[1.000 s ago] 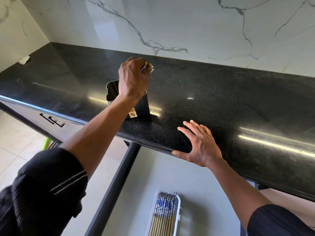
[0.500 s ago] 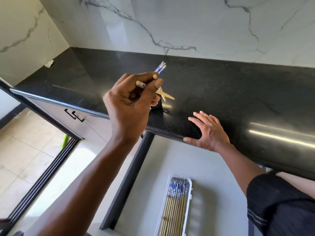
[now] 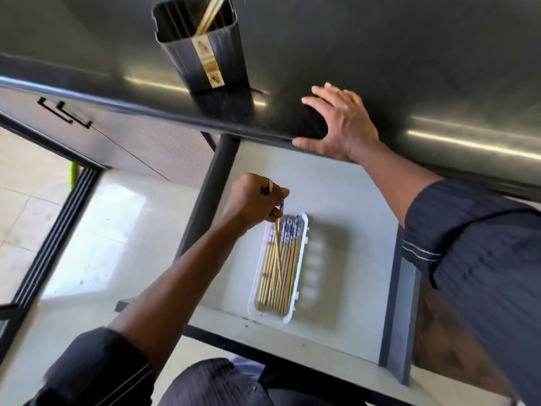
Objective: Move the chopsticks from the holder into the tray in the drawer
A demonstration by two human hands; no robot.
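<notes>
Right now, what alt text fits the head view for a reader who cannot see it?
The left hand holds chopsticks angled down into the white tray in the open drawer. The right hand lies flat on the black countertop near the holder.

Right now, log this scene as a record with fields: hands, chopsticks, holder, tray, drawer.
left hand: grips the held chopsticks over the tray's far end
right hand: flat on the countertop edge, holding nothing
held chopsticks: angled down across the stored chopsticks
holder: upright on the countertop, remaining chopsticks inside
tray: white, in the drawer
drawer: open
</notes>
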